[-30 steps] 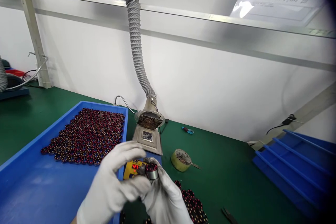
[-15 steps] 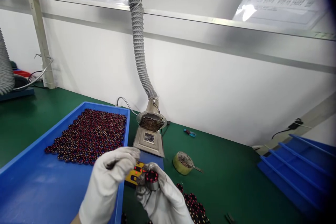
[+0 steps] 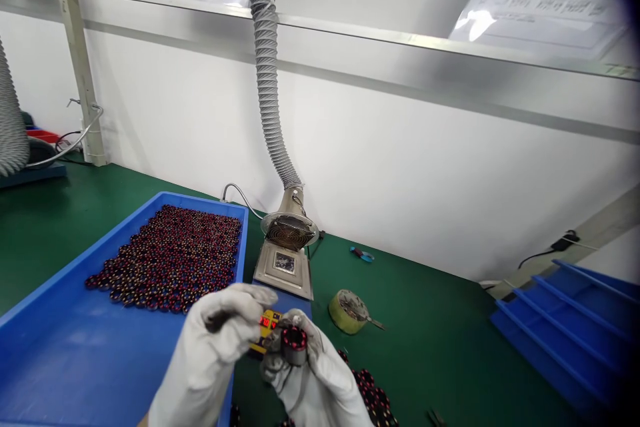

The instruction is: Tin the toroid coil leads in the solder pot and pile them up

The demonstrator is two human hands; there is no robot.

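Both my hands wear white gloves, low in the middle of the view. My right hand [image 3: 320, 380] grips a small round motor coil [image 3: 293, 341] with red windings and holds it up. My left hand [image 3: 215, 353] hovers just left of the coil with its fingers curled; something dark shows under them, and I cannot tell what it is. A blue tray [image 3: 65, 347] at my left holds several rows of the same coils [image 3: 175, 260]. More coils [image 3: 370, 393] lie loose on the green mat by my right wrist.
Behind my hands stands a solder pot [image 3: 285, 267] under a grey fume hose [image 3: 267, 80], with a yellow controller [image 3: 267, 327] showing red digits. A tin [image 3: 346, 311], blue cutters [image 3: 361, 254] and stacked blue trays [image 3: 570, 327] sit to the right.
My left hand drew back from the coil to the left, and both hands sank a little in the view. The coil stays in my right hand.
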